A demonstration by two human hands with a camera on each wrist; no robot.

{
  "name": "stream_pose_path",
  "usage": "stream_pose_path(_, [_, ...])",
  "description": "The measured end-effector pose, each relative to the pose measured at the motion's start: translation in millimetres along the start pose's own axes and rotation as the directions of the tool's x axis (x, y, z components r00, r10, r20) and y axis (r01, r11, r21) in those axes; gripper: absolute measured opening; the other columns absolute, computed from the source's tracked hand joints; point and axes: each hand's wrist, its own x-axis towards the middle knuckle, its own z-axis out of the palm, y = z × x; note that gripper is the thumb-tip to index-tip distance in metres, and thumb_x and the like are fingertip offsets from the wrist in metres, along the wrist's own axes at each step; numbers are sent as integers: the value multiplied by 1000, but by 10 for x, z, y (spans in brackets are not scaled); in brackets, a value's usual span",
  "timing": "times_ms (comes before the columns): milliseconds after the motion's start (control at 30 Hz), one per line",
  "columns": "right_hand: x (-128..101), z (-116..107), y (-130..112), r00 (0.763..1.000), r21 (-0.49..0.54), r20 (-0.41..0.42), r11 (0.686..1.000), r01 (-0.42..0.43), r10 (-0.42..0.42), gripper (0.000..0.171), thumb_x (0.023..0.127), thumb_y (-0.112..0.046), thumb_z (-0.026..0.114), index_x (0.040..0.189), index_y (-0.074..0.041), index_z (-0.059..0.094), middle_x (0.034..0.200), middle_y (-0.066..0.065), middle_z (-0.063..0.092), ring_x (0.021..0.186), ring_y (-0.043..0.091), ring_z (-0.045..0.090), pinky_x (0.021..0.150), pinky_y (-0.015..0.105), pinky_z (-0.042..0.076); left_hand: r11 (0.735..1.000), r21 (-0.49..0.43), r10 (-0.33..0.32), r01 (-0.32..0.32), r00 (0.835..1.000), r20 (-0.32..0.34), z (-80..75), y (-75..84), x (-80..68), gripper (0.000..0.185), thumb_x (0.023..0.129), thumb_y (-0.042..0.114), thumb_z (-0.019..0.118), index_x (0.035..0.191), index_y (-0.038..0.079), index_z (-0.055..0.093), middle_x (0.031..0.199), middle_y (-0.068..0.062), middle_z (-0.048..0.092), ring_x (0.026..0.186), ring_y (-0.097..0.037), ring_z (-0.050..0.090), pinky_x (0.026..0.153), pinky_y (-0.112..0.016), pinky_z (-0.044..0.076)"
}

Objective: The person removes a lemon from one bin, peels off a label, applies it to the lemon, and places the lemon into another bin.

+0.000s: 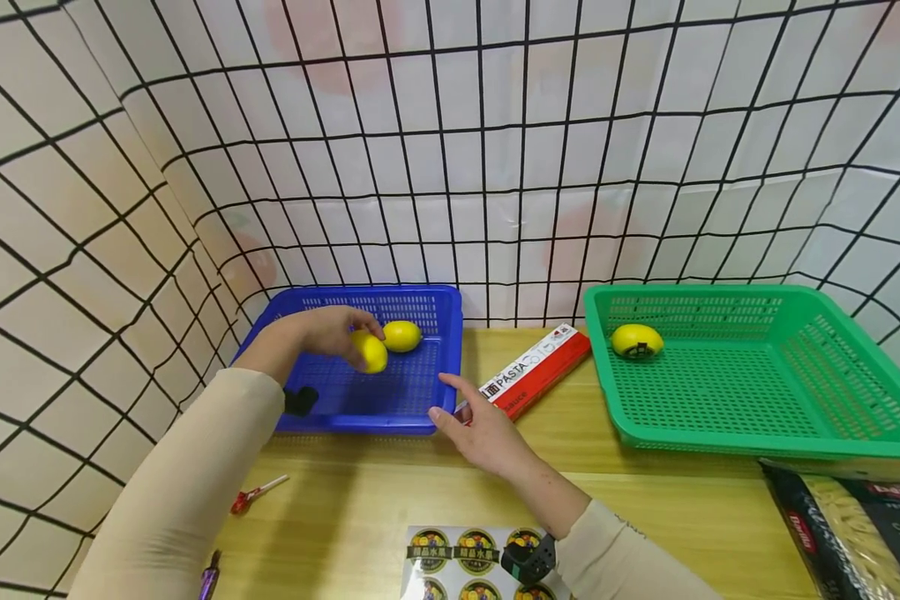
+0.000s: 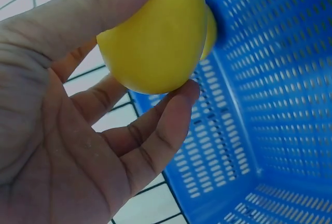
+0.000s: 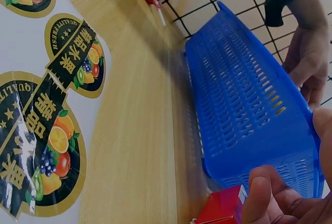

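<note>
- The left hand pinches a lemon between thumb and fingertips, inside the blue basket.
- A second lemon lies just beyond the held one, touching or nearly touching it.
- The right hand is empty, fingers loosely spread, at the basket's near right corner.
- A red pasta box lies just past the right hand's fingers.
- Well to the right of that hand, a green basket holds a third lemon.
- A sticker sheet lies near the right wrist.
</note>
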Motion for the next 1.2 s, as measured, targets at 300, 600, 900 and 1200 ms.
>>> stream_pose_path(300, [-11,-12,14,1000,13,-5,1000,-4,4,59,98,-44,66,152,-37,43,85,4,57,65,17,52,57,27,40,987,-71,134,-147,978,-157,198,-10,-219,46,81,26,87,121,24,64,129,-11,52,112,-31,54,93,-42,51])
stream_pose_path(600, [-3,-14,34,1000,25,-4,1000,10,-10,58,98,-44,66,152,-37,44,84,5,57,65,17,52,57,28,40,964,-92,198,-248,907,-371,486,60,-449,52,78,30,87,122,25,60,124,-10,48,101,-28,57,84,-37,55])
stream_pose_path(900, [-20,-17,8,1000,26,2,1000,-9,9,61,97,-47,66,152,-38,42,84,4,56,64,17,52,56,26,40,916,-95,291,-389,809,-510,789,224,-639,53,77,19,85,123,21,58,118,-8,46,98,-25,57,81,-33,56])
stream_pose_path(1200, [-7,-11,13,1000,15,-3,1000,19,-19,58,98,-44,66,152,-36,44,84,5,56,64,17,51,56,26,39,893,-160,279,-421,796,-537,1059,275,-699,50,78,14,82,121,21,58,122,-9,46,96,-24,55,80,-33,54])
